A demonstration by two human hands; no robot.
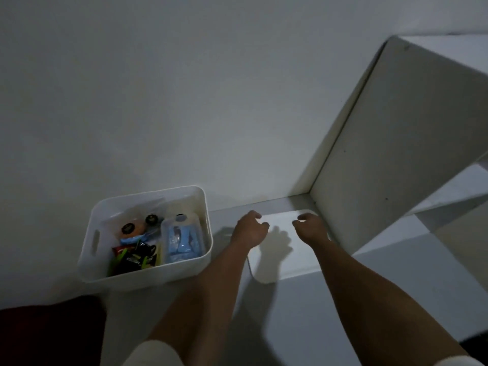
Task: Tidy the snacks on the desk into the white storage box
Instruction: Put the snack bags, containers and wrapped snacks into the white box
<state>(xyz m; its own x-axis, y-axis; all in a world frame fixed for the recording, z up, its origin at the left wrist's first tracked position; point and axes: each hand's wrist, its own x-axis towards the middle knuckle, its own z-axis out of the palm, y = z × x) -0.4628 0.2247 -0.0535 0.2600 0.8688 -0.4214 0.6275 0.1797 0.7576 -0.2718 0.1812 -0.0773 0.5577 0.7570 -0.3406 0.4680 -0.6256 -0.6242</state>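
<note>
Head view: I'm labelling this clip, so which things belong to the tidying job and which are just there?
Job:
white storage box
snacks
flat white lid
both hands, left, right

Just there:
white shelf unit
dark red thing

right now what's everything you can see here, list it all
storage box: one, white, open, on the desk at left by the wall
snacks: several packets, dark, orange and red, inside the box
clear container: one, with light blue packets, in the box's right side
lid: one, white, flat on the desk right of the box
shelf unit: one, white, at right
left hand: over the lid's far left edge, fingers curled
right hand: over the lid's far right edge, fingers curled
</note>
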